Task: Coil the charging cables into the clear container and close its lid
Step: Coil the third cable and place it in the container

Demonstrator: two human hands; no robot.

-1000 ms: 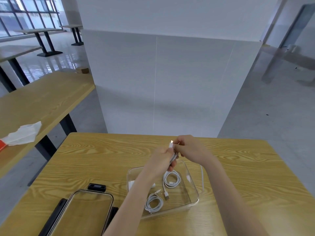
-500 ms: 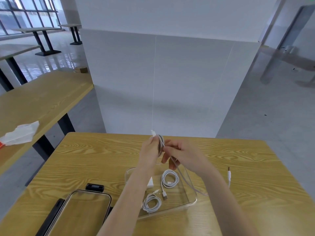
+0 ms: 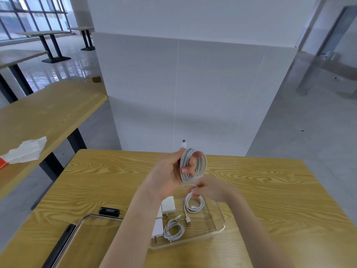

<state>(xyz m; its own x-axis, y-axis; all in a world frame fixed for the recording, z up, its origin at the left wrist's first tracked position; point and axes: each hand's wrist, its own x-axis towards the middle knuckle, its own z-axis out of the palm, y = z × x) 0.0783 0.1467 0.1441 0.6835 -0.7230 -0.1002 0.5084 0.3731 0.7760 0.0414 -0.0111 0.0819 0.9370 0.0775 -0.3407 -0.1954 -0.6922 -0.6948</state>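
My left hand (image 3: 170, 174) holds a white charging cable (image 3: 201, 164) wound in loops around its fingers, one plug sticking up above the thumb. Just below the coil, my right hand (image 3: 209, 188) pinches the cable's loose end. Both hands hover over the far end of the clear container (image 3: 220, 229), which stands open on the wooden table (image 3: 280, 200). Inside it lie two coiled white cables (image 3: 194, 205) (image 3: 173, 230) and white charger plugs (image 3: 168, 206). The clear lid (image 3: 81, 229) with black clips lies flat at the near left.
A white pillar (image 3: 183, 84) rises just beyond the table's far edge. To the left stands a second wooden table (image 3: 48, 111) with a crumpled white wrapper (image 3: 25, 150) on it. More tables stand farther back by the windows.
The cable went from a short bunch pinched between both hands to several loops around my left fingers. My right hand has dropped below the coil, and the dangling end is drawn in.
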